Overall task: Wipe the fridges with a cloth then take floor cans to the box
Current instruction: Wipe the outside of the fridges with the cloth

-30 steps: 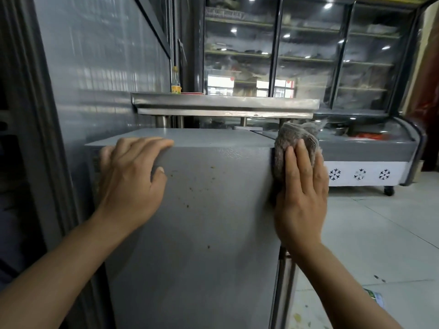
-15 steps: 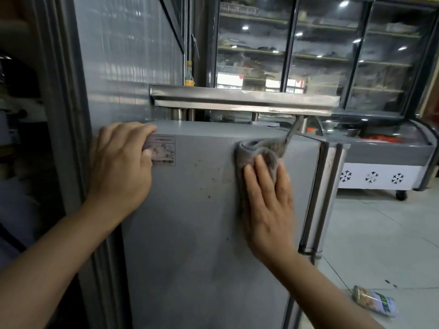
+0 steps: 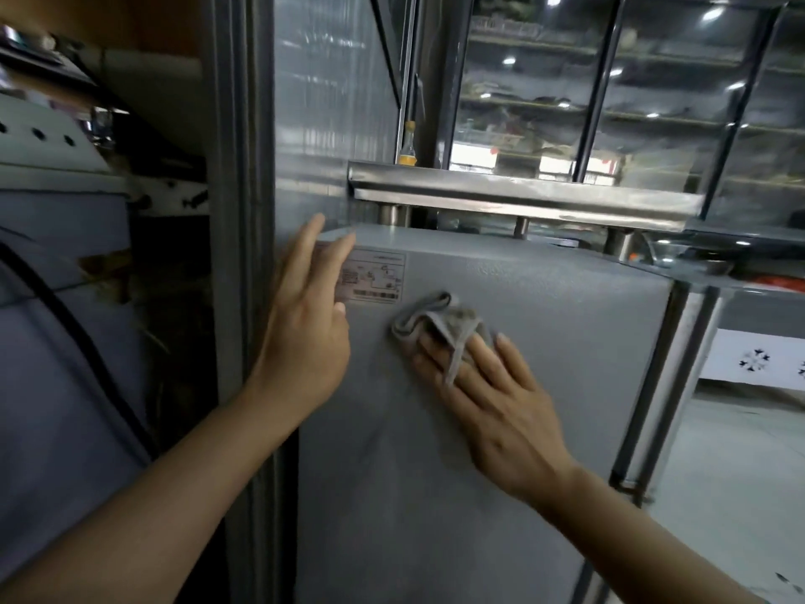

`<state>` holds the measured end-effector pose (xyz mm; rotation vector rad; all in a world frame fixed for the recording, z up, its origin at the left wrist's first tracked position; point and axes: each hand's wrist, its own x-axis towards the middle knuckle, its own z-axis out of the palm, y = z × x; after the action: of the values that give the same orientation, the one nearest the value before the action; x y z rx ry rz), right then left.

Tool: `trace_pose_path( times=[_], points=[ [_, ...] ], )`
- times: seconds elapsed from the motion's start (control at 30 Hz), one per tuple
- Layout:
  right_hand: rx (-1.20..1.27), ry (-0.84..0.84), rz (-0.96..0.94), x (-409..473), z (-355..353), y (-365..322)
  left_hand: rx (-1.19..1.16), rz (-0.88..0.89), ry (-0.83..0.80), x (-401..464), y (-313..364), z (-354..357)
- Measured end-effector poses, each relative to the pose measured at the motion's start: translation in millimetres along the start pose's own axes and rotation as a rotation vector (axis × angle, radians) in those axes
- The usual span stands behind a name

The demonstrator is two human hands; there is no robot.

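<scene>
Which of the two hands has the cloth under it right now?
The right hand: its straight fingers press the grey cloth flat on the fridge side panel. The left hand is bare, fingers spread by the label sticker.

There are two hands: the left hand (image 3: 305, 342) at 9 o'clock and the right hand (image 3: 501, 411) near the centre. There is one grey cloth (image 3: 435, 320). One grey fridge (image 3: 544, 385) fills the middle, and it carries one label sticker (image 3: 377, 276). One bottle with a yellow band (image 3: 409, 143) stands at 12 o'clock. One steel shelf (image 3: 522, 198) is above the fridge.
</scene>
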<state>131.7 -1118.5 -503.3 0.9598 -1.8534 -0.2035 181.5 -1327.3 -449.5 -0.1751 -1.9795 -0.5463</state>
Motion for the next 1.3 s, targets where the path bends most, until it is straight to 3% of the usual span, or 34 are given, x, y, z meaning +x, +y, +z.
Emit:
trace_pose_path(
  times=[0.13,0.37,0.43,0.6,0.73,0.83,1.1,1.3],
  points=[
    [0.071,0.148,0.23,48.7,-0.8,0.7,-0.118,-0.117,0.019,-14.1,-7.0,-2.8],
    [-0.021,-0.098,-0.161,-16.3,25.4,-39.6,-0.247,-0.218,-0.105,-43.6,-16.6,-4.7],
    [0.005,-0.067,-0.145,6.2,17.2,-30.5,-0.269,-0.258,-0.121,-48.4,-20.1,-6.5],
    [0.087,0.159,0.173,76.1,11.2,-29.8,-0.317,-0.318,-0.089,-56.6,-27.5,-3.6],
    [0.085,0.022,-0.109,36.4,28.0,-58.8,-0.279,-0.366,-0.125,-69.4,-31.1,-3.9],
    [-0.024,-0.089,-0.214,35.1,20.6,-53.8,-0.291,-0.385,-0.178,-77.0,-31.9,-7.4],
    [0.012,0.11,0.039,123.0,2.5,-47.5,-0.382,-0.478,-0.157,-93.8,-36.0,-2.3],
    [0.005,0.059,-0.14,65.7,37.7,-74.6,-0.316,-0.52,-0.135,-127.3,-43.0,-3.4]
  ],
)
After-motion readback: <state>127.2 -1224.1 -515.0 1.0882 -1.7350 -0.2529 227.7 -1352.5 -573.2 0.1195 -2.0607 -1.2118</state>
